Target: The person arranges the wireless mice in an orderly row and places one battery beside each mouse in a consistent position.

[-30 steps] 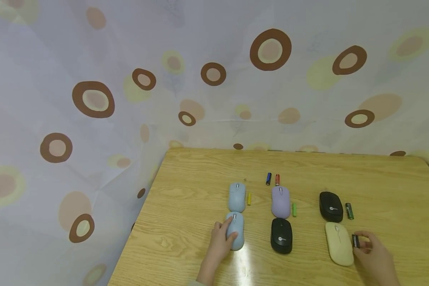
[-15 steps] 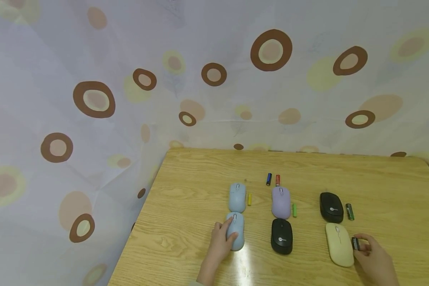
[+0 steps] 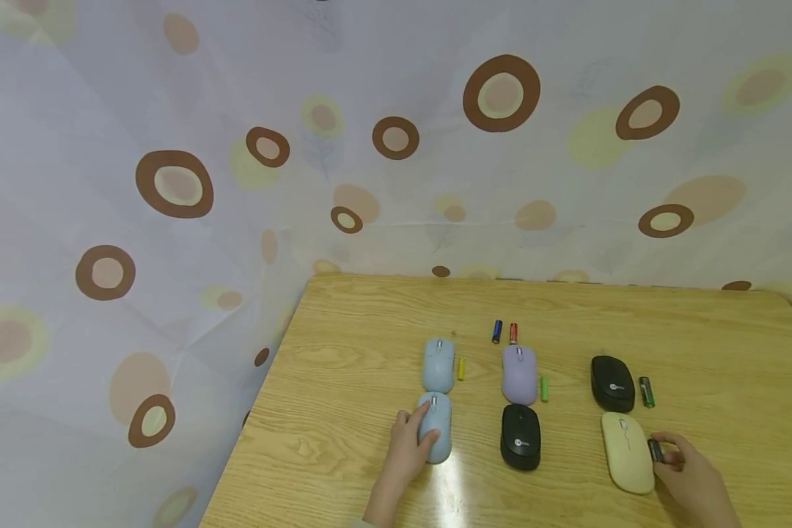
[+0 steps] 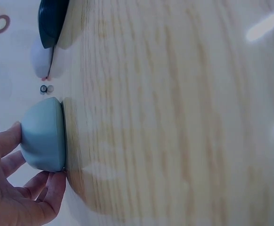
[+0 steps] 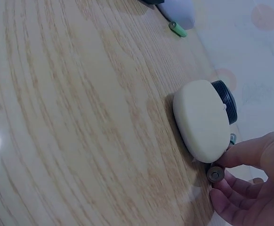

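Note:
In the head view, my left hand (image 3: 405,449) grips the nearer light blue computer mouse (image 3: 439,436), thumb on one side and fingers on the other. The left wrist view shows the same mouse (image 4: 44,135) lying on the table between thumb and fingers. My right hand (image 3: 689,473) pinches a dark battery (image 3: 655,450) close against the right side of a pale yellow mouse (image 3: 627,455). That battery (image 5: 215,174) shows end-on in the right wrist view, on the tabletop beside the mouse (image 5: 203,120).
Behind stand a second light blue mouse (image 3: 438,364), a purple mouse (image 3: 519,374) and a black mouse (image 3: 611,383). Another black mouse (image 3: 521,438) lies front centre. Yellow (image 3: 461,369), light green (image 3: 544,389), dark green (image 3: 647,392), blue (image 3: 497,331) and red (image 3: 513,334) batteries lie by the back row.
The dark battery in my right hand has shifted very slightly left, toward the pale yellow mouse. My left hand has stayed in place on the light blue mouse.

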### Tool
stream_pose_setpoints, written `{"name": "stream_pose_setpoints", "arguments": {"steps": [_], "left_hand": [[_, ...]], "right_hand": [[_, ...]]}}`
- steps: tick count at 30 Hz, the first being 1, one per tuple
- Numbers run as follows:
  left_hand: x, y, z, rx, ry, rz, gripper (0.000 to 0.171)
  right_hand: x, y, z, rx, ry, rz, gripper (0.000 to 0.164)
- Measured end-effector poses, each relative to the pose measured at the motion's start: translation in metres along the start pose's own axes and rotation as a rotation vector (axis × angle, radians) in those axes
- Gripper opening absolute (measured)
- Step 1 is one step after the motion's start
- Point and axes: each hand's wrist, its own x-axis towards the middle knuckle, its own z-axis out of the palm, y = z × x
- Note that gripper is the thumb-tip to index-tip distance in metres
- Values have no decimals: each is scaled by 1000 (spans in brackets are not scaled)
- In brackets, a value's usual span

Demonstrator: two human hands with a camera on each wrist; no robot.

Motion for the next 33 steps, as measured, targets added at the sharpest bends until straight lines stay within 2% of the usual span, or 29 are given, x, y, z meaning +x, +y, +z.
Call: {"name": "stream_pose_setpoints", "arguments": {"steps": [19,25,30,33], "left_hand": [[0,-1,1,3,0,-8,50],[0,-1,1,4,0,-3,50],[0,-1,1,9,6,-2,50],[0,-2,2,16,9,-1,49]], "right_hand": [[2,6,1,10,34,-38,47],[5,1,-6,15,52,-60,46],[14,-17,-15,37,172,-139,43],[21,-37,-17,49,280,-245,40]]}}
